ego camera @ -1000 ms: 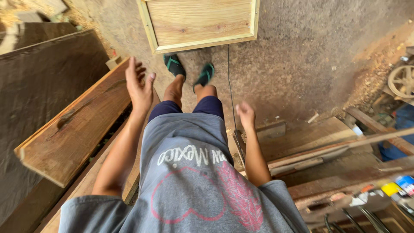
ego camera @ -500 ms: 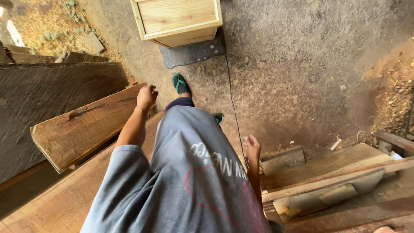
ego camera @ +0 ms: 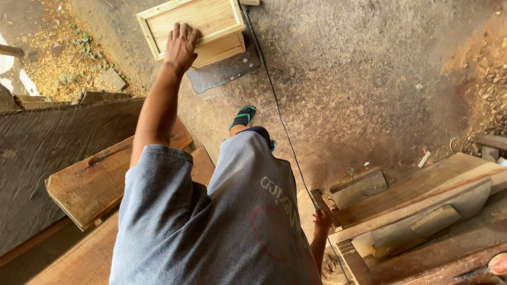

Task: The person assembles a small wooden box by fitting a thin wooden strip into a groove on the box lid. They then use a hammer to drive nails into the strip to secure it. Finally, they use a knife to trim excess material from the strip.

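Left hand [ego camera: 181, 46]: stretched out ahead at the end of a straight arm, palm down and fingers spread flat on the near left part of the wooden box [ego camera: 196, 27]; it rests on the wood and is not closed round anything.

Right hand [ego camera: 321, 221]: hanging low by the person's side, fingers loosely curled, holding nothing, just beside the end of the stacked timber [ego camera: 422, 203] on the right.

Wooden box: a pale, shallow, framed box lying on the floor [ego camera: 369, 79] at the far edge of the view, straight ahead of the person and a little to the left; its long axis runs across the view, slightly tilted, and a dark flat sheet [ego camera: 224, 71] shows from under its near edge.

Which hand is nearer: the left, already touching the box; the right is well apart from it, back at hip level.

Feet: one green sandal [ego camera: 242, 116] steps forward on the floor between the person and the box.

Around: thick weathered planks [ego camera: 95, 182] and a dark board on the left; a thin black cable [ego camera: 280, 119] runs along the floor from the box toward the timber on the right; sawdust at the far left and right edges.
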